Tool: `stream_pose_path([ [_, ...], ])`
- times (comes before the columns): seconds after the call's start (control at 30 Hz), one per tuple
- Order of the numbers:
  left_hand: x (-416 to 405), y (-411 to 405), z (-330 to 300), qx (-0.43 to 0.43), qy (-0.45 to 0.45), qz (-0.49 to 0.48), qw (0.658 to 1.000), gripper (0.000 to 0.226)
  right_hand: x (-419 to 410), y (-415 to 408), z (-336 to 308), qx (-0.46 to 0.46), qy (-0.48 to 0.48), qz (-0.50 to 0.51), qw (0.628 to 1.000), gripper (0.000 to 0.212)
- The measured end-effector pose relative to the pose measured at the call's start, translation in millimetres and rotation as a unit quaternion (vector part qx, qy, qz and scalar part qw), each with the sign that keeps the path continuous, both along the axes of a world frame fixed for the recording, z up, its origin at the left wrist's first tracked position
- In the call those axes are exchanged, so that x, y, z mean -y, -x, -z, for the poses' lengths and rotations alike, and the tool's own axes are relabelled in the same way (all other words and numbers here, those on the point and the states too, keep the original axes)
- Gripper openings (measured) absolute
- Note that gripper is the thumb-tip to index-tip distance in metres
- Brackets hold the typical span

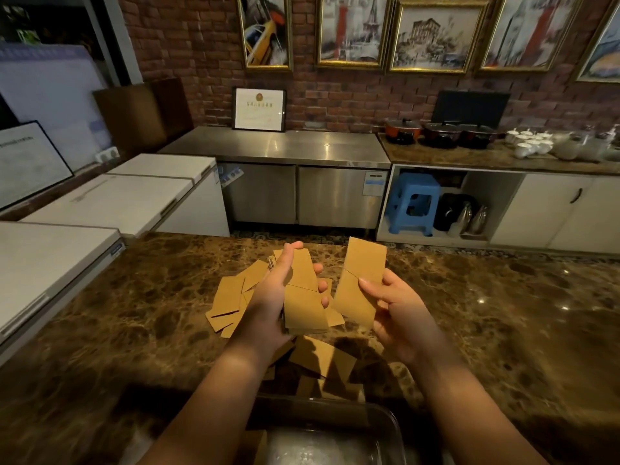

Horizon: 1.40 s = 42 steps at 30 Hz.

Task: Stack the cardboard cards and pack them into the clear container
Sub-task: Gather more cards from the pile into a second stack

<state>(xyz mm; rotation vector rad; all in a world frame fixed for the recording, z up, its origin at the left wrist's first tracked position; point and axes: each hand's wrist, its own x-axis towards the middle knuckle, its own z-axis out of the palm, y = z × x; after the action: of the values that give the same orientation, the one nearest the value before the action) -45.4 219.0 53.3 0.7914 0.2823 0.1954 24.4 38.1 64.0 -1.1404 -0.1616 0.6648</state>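
1. My left hand (pixel 278 297) grips a stack of tan cardboard cards (pixel 303 297).
2. My right hand (pixel 399 313) pinches a single tan card (pixel 360 280).
3. Loose cards (pixel 231 297) lie on the brown marble table (pixel 134 330); the clear plastic container (pixel 335 431) sits nearest me.

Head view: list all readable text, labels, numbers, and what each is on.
"PARIS", faint, partly cut off at the top: on the framed painting on the brick wall.
Framed certificate on the steel counter: red heading and body lines, too small to read.
Sticker on the steel cabinet door: blurred.
Leaning board at left: text line unreadable.
Cardboard cards in the left hand and the card in the right hand: no print.
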Motion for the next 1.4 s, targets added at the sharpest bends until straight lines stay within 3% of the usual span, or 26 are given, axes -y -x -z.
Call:
stream_pose_path([
  [0.13,0,-1,1,-0.02,-0.026,0.0,0.999,0.052,0,-2,-2,0.033,0.043,0.002,0.999,0.034],
  [0.27,2,-1,5,-0.034,-0.089,0.007,0.995,0.047,-7,6,0,0.118,0.091,-0.029,0.988,0.049],
  [0.33,6,-1,8,-0.046,-0.077,0.006,0.996,0.048,-21,14,7,0.276,0.18,-0.042,0.943,0.05],
  [0.4,7,5,13,-0.079,-0.052,0.004,0.996,0.05,-38,18,22,0.42,0.296,-0.056,0.856,0.061],
  [0.43,4,11,19,-0.085,-0.055,0.005,0.995,0.049,-44,17,27,0.428,0.334,-0.061,0.838,0.07],
  [0.53,-21,29,37,-0.09,-0.016,-0.057,0.994,0.033,-50,0,40,0.302,0.343,-0.083,0.886,0.083],
  [0.57,-31,36,40,-0.101,0.033,-0.085,0.991,0.028,-49,-8,48,0.287,0.381,-0.106,0.873,0.084],
  [0.63,-50,44,44,-0.119,0.124,-0.132,0.976,0.031,-46,-16,62,0.296,0.512,-0.196,0.782,0.088],
  [0.7,-63,47,47,-0.12,0.16,-0.147,0.969,0.033,-47,-12,80,0.318,0.612,-0.25,0.68,0.086],
  [0.73,-67,49,48,-0.122,0.171,-0.143,0.967,0.034,-50,-9,87,0.327,0.631,-0.252,0.657,0.081],
  [0.77,-68,49,51,-0.127,0.179,-0.134,0.966,0.035,-52,-7,92,0.325,0.635,-0.247,0.656,0.077],
  [0.83,-65,48,52,-0.132,0.175,-0.114,0.969,0.036,-55,-9,93,0.286,0.612,-0.25,0.694,0.063],
  [0.97,-59,39,50,-0.114,0.145,-0.119,0.976,0.03,-50,-25,74,0.151,0.497,-0.23,0.823,0.03],
  [1.03,-53,34,49,-0.093,0.128,-0.113,0.981,0.037,-42,-30,58,0.071,0.373,-0.158,0.911,0.023],
  [1.1,-43,29,44,-0.079,0.11,-0.091,0.987,0.043,-37,-29,42,0.0,0.228,-0.1,0.968,0.022],
  [1.23,-22,29,28,-0.044,0.068,-0.021,0.997,0.054,-35,-19,19,-0.014,0.136,-0.078,0.988,0.024],
  [1.3,-17,36,27,-0.003,-0.005,-0.048,0.999,0.067,-35,-14,12,-0.009,0.112,-0.096,0.989,0.026],
  [1.33,-18,40,22,0.01,0.024,-0.011,1.0,0.078,-35,-10,8,0.009,0.109,-0.107,0.988,0.028],
  [1.4,-17,45,17,0.019,-0.103,0.008,0.994,0.094,-35,-4,2,0.075,0.121,-0.104,0.984,0.03],
])
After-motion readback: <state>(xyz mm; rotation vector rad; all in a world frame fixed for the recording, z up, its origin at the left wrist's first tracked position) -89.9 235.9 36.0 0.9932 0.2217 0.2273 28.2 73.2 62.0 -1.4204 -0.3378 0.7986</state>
